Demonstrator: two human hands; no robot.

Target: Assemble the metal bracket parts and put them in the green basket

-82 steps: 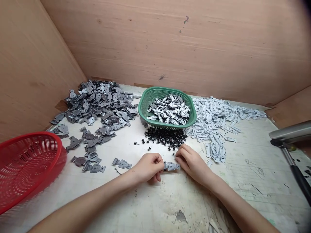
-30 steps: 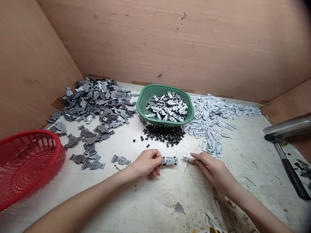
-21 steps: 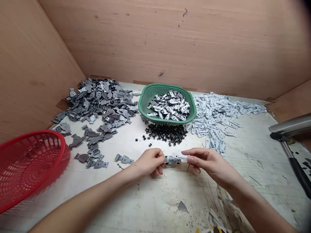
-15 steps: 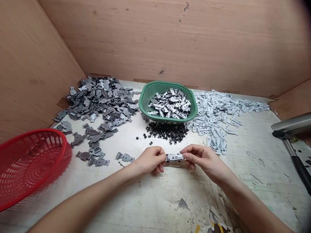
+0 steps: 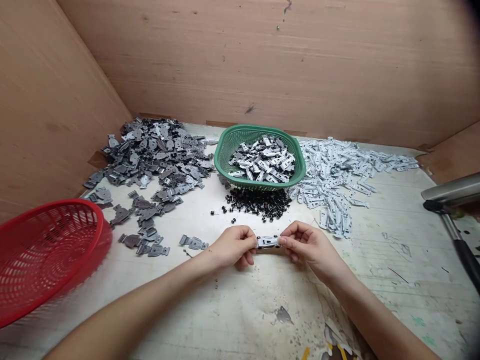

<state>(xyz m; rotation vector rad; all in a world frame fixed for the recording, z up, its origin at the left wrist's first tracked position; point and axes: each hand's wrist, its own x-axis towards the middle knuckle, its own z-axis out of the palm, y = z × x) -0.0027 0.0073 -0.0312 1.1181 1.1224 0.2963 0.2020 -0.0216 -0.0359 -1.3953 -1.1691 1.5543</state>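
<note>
A small white toy race car [image 5: 267,242] with black wheels is held level between my two hands, just above the table. My left hand [image 5: 237,246] pinches its left end between thumb and fingers. At the other end, the thumb and index finger of my right hand [image 5: 304,243] grip it. Beyond the hands lies a pile of black wheels on axles [image 5: 258,204]. A green basket [image 5: 222,167] behind them holds many similar white-and-black cars. One grey chassis plate [image 5: 193,243] lies beside my left wrist.
Grey chassis plates [image 5: 157,155] are heaped at the back left, white car bodies [image 5: 333,170] at the back right. A red basket [image 5: 101,225] stands at the left. A metal bar with a black handle [image 5: 465,260] juts in at the right. Wooden walls [image 5: 262,65] enclose the table.
My right hand has shifted slightly on the car's right end, and the car has turned a little so its top and wheels show more. My left hand has stayed in place.
</note>
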